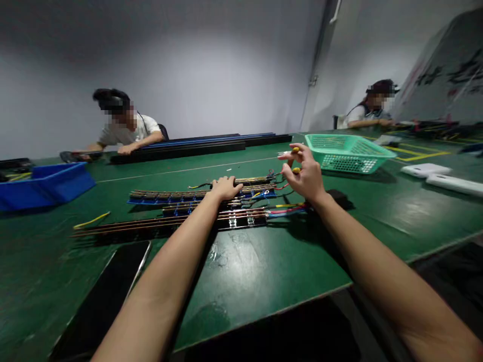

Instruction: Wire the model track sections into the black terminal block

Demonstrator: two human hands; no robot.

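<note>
My left hand lies palm down across several long strips with copper-coloured rods, its fingers spread over the far ones. Beneath and beside it are a blue-based strip and a longer dark strip nearer me. Coloured wires come out at their right ends, and a small ring terminal shows there. Raised to the right of the strips, my right hand has bent fingers around a small tool with yellow parts and thin pale tips. Its exact kind is unclear.
A green basket stands at the right, a blue bin at the left. Near me lies a black phone-like slab. White devices rest far right. Long dark bars lie at the back, near a person; another person sits farther right.
</note>
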